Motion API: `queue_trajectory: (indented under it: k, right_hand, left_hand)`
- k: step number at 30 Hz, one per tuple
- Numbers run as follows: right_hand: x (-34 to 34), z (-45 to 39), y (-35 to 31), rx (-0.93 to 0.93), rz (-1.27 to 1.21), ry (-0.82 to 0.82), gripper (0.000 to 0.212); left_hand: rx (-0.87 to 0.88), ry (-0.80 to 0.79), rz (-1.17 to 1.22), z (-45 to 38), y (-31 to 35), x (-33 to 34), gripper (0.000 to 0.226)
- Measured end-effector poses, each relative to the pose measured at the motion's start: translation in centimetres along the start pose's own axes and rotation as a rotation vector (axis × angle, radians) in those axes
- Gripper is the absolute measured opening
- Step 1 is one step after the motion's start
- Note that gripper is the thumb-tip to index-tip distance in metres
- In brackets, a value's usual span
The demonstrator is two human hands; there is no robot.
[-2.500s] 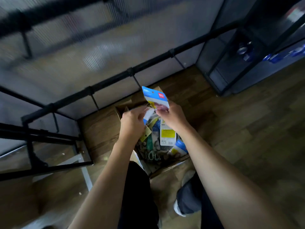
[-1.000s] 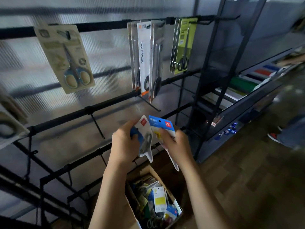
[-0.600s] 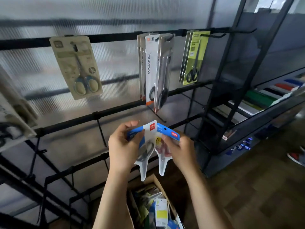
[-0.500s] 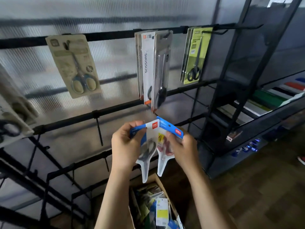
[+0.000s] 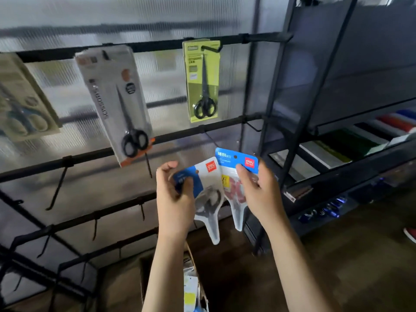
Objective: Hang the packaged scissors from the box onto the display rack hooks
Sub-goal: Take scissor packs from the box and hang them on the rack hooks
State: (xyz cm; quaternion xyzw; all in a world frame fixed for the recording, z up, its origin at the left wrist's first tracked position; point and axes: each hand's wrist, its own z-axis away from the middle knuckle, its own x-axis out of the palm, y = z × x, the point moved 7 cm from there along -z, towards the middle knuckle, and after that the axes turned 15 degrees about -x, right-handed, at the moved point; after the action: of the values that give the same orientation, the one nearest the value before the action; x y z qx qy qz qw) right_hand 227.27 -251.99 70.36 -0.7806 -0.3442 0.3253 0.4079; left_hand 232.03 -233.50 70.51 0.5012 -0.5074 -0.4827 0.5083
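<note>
My left hand point(image 5: 174, 199) holds a blue-and-white pack of grey-handled scissors point(image 5: 208, 199) by its top left corner. My right hand point(image 5: 258, 190) pinches a second blue-topped pack with red-handled scissors point(image 5: 234, 174) by its upper right part. Both packs hang point down, side by side, in front of the black display rack point(image 5: 157, 138). An empty hook point(image 5: 208, 137) juts from the middle bar just above the packs. The cardboard box point(image 5: 193, 287) with more packs sits on the floor below my arms.
Three packs hang from the top bar: a beige one point(image 5: 20, 100) at left, a white one point(image 5: 117, 102), a green one point(image 5: 202, 79). Several bare hooks point(image 5: 56, 190) line the lower bars. Dark shelving point(image 5: 337, 143) with coloured sheets stands at right.
The view has swung right and closer to the rack. Both hands with their packs have shifted right and slightly apart, the right pack rising toward the middle bar.
</note>
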Motion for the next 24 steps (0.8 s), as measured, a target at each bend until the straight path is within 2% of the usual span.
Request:
queue_trajectory:
  k: [9, 12, 15, 19, 24]
  right_hand:
    - [-1.1, -3.0, 0.2, -0.039, -0.086, 0.003, 0.002]
    - [-1.1, -4.9, -0.6, -0.081, -0.082, 0.007, 0.003]
    - [-1.3, -7.0, -1.5, -0.127, -0.094, 0.039, 0.013]
    - [-2.5, -9.9, -2.3, -0.188, -0.065, 0.109, 0.004]
    - [-3.9, -13.5, -3.0, -0.205, -0.098, 0.134, 0.008]
  left_hand:
    - [-0.037, -0.068, 0.105, -1.7, 1.8, 3.9, 0.029]
    - [-0.093, -0.149, 0.169, -3.0, 2.2, 4.9, 0.027]
    - [-0.059, -0.205, 0.170, -4.2, 3.4, 5.5, 0.018]
    - [0.023, -0.182, 0.150, -5.2, 5.1, 5.6, 0.012]
    - [0.046, -0.143, 0.226, -6.2, 7.0, 6.7, 0.017]
